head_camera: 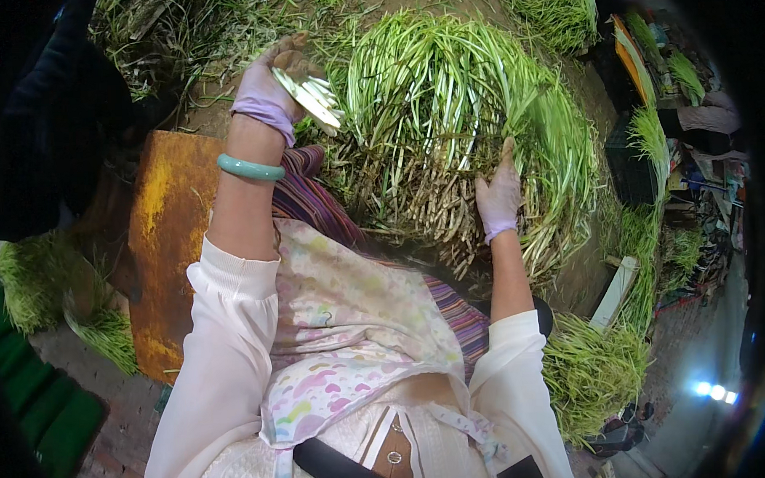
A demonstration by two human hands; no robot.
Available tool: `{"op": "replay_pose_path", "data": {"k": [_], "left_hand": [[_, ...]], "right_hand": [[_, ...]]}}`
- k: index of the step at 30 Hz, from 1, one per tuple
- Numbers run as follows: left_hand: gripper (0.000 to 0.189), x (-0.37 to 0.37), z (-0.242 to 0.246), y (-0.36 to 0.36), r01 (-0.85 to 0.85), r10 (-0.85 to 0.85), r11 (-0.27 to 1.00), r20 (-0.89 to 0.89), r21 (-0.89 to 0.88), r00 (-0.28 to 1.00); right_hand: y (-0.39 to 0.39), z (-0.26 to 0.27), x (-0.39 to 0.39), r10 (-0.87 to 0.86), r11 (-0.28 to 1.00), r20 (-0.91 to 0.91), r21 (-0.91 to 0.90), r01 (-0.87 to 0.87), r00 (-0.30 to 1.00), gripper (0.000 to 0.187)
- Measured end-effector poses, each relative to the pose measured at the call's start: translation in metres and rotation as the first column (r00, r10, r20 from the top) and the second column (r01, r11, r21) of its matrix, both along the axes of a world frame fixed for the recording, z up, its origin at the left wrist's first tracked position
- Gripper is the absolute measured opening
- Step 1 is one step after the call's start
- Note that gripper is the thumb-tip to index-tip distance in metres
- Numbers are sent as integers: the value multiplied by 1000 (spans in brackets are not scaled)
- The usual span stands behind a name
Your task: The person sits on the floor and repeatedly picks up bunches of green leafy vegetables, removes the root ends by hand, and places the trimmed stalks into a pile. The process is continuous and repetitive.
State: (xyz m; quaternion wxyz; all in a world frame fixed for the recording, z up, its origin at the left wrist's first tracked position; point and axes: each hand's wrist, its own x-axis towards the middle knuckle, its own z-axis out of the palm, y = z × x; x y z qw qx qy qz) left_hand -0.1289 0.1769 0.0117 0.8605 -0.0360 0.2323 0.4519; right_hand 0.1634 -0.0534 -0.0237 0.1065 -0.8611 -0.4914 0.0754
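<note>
My left hand [276, 78], in a thin lilac glove with soiled fingers, is raised at the left of a large heap. It is closed around a small bunch of white stalks [314, 102], their pale ends pointing down to the right. Long green chive-like stalks make up the heap [421, 86], with brown, earthy root ends towards me. Against the right part of this heap lies my gloved right hand [500, 194], thumb and fingers spread around some stalks. Whether it grips any of them cannot be told, as its fingertips are partly hidden.
A worn rust-and-yellow board [161, 247] stands by my left side. Loose trimmings [161, 51] cover the ground at the far left. More green bundles lie at the right [595, 370] and the left [36, 282]. A pale wooden strip [615, 292] leans at the right.
</note>
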Motion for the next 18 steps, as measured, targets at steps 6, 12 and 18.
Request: {"op": "replay_pose_path", "data": {"k": [6,12,18], "left_hand": [[24,7,-8,4,41,-43,998,-51,-42,998],[26,23,2,-3,53,-62,997,-219,-47,974],[33,28,11,-5,-60,43,997,-275,-54,960]], "right_hand": [[62,-19,-40,-222,933,39,-283,224,974,111],[87,-60,-68,-99,949,185,-278,149,978,115],[52,-44,-25,-2,994,-87,-113,-8,996,104]]}}
